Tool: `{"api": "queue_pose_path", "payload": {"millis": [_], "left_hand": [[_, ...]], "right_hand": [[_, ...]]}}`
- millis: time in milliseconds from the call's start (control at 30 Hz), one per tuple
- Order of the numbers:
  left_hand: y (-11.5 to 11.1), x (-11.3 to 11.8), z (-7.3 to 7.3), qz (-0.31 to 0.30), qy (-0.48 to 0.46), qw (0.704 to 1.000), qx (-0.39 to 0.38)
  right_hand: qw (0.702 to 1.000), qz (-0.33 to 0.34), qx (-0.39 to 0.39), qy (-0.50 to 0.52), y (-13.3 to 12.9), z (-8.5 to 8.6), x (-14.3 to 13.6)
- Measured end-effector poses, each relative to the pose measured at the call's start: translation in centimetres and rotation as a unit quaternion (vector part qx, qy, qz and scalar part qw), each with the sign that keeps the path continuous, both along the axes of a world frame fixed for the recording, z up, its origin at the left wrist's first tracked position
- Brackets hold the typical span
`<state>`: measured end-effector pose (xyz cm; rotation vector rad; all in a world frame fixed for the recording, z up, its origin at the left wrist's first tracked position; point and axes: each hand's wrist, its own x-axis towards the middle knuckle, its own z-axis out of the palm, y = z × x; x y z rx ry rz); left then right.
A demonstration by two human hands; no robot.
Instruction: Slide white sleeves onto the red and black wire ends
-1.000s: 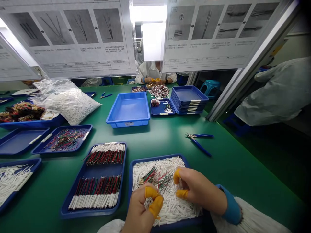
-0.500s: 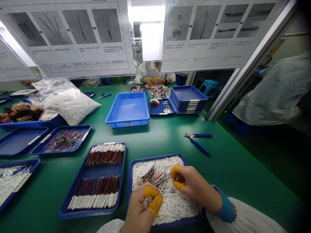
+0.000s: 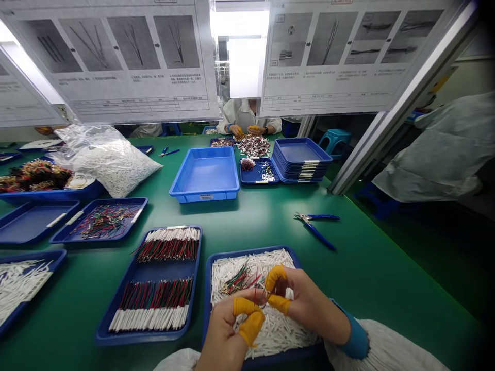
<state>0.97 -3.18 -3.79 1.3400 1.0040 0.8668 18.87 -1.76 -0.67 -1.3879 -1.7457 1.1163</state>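
Both hands, with yellow finger covers on thumb and forefinger, meet over a blue tray (image 3: 207, 288) heaped with short white tubes (image 3: 284, 330). My left hand (image 3: 232, 327) pinches thin wires (image 3: 266, 294), their ends showing at its fingertips. Close against it, my right hand (image 3: 299, 299) is curled, with a thin dark wire at its fingertips. How many wires each hand holds is too small to tell. A loose bunch of red, green and black wires (image 3: 242, 278) lies on the tubes just behind my hands.
Left of the tubes, a blue tray (image 3: 166, 269) holds two rows of white-sleeved wires. Blue-handled cutters (image 3: 315, 226) lie to the right. Farther back are a large blue bin (image 3: 204, 172), stacked trays (image 3: 301, 159) and a bag of white tubes (image 3: 112, 162). A co-worker (image 3: 247, 121) sits opposite.
My right hand has moved left and my left hand slightly right, so their fingertips now come together. The wires have come up between them.
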Motion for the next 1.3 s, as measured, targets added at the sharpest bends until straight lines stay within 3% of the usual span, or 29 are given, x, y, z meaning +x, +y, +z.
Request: {"api": "queue_pose_path", "payload": {"millis": [333,467,667,833,1033,1167,1300], "left_hand": [[0.0,0.3,0.5,0.000,-0.008,1.000,0.005],[0.1,0.3,1.2,-0.001,0.017,0.998,0.069],[0.1,0.5,2.3,-0.058,0.055,0.982,0.173],[0.1,0.4,1.9,-0.048,0.074,0.984,0.157],[0.1,0.1,1.8,0.013,0.045,0.995,0.090],[0.0,0.3,2.0,0.020,0.052,0.995,0.081],[-0.2,0.6,1.7,0.034,0.043,0.995,0.080]], "right_hand": [[0.998,-0.027,0.060,-0.007,-0.2,-0.6,-0.1],[0.998,-0.048,0.034,0.022,-0.4,-0.6,-0.2],[1.000,-0.023,0.019,0.006,-0.6,-0.8,-0.2],[0.995,-0.047,-0.017,0.086,-0.2,-0.3,0.0],[0.937,-0.178,-0.105,0.281,0.3,0.6,0.7],[0.906,-0.222,-0.083,0.352,0.2,0.6,0.8],[0.898,-0.241,-0.052,0.364,0.2,0.6,0.7]]}}
